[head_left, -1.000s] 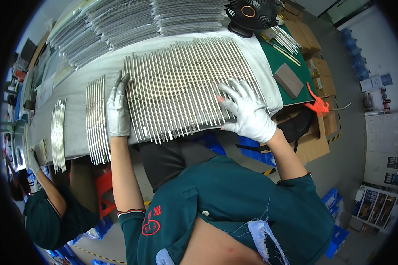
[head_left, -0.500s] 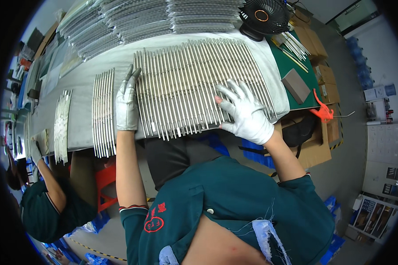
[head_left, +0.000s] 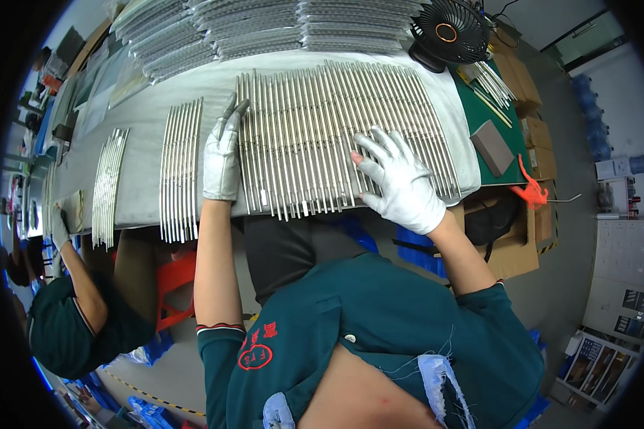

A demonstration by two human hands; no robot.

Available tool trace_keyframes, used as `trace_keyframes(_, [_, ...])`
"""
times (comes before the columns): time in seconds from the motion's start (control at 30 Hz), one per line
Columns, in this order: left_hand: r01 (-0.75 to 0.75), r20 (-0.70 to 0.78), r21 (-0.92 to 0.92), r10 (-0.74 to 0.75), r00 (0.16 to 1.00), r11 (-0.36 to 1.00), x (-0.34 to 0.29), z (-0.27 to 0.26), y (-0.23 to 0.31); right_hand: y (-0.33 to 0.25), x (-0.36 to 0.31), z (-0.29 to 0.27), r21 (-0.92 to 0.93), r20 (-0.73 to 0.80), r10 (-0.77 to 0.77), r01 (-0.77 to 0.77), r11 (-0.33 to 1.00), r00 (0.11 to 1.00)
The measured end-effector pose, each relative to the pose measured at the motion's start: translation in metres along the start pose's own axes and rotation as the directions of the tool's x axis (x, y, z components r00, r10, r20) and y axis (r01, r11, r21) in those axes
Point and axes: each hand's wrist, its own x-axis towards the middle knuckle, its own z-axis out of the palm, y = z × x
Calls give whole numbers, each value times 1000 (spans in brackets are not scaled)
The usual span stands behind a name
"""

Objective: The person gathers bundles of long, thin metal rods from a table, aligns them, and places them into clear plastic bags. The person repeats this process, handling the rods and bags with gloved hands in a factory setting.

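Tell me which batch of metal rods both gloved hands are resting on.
The widest batch of rods, mid-table; the left hand and right hand rest on it.

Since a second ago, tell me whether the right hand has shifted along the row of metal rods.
Yes. The right hand slid toward the person's left across the row of metal rods, away from its right edge.

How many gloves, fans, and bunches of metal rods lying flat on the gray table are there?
White gloves: 2, left hand and right hand
Black fans: 1
Rod bunches on the gray table: 3, big, middle, small
Total: 6
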Motion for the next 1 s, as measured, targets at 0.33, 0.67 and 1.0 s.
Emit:
trace_keyframes(0.33, [-36, -10, 42, 36, 999, 998, -1, -2, -1, -12, 12, 5, 23, 43, -38, 37, 999, 998])
trace_keyframes(0.67, [31, -26, -112, -35, 999, 993, -2, 2, 4, -27, 24, 7, 39, 93, -108, 105, 994, 990])
trace_keyframes(1.0, [17, -19, -117, -19, 1000, 993, -1, 0, 4, -38, 35, 16, 71, 95, -147, 140, 988, 985])
